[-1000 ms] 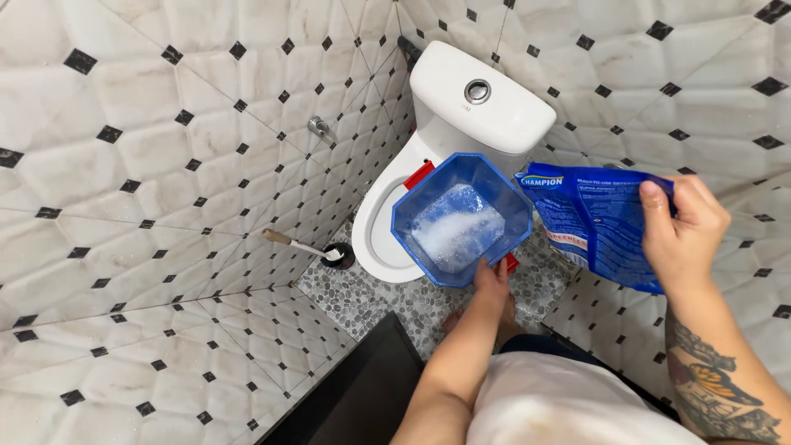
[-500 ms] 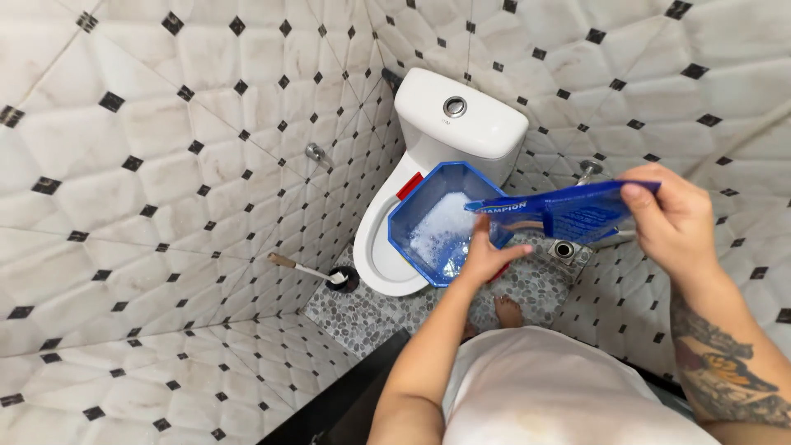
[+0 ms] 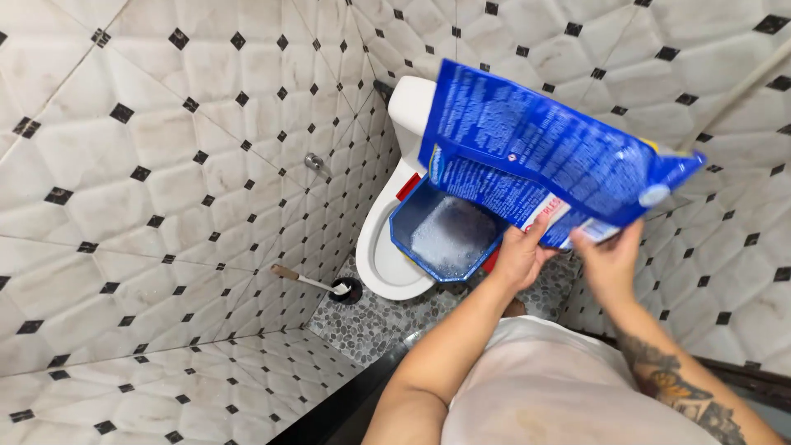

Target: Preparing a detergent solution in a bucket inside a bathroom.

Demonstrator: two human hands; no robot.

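A large blue detergent bag (image 3: 527, 148) is lifted and tilted in front of me, covering most of the toilet tank. My left hand (image 3: 519, 257) grips its lower edge near the middle. My right hand (image 3: 607, 262) holds the same lower edge further right. Beneath the bag, a blue angular bucket (image 3: 409, 241) rests on the white toilet bowl (image 3: 377, 257). White foamy powder (image 3: 441, 235) lies in the bucket's bottom. Neither hand touches the bucket.
A toilet brush (image 3: 309, 282) with a wooden handle leans in its black holder left of the bowl on the pebble floor (image 3: 362, 323). A metal wall tap (image 3: 313, 161) sticks out of the tiled left wall. A dark edge (image 3: 329, 416) runs below.
My left hand let go of the bucket and took the bag's lower edge. Both hands swung the bag from flat to raised above the bucket. My right hand shifted from the side to the bottom edge.
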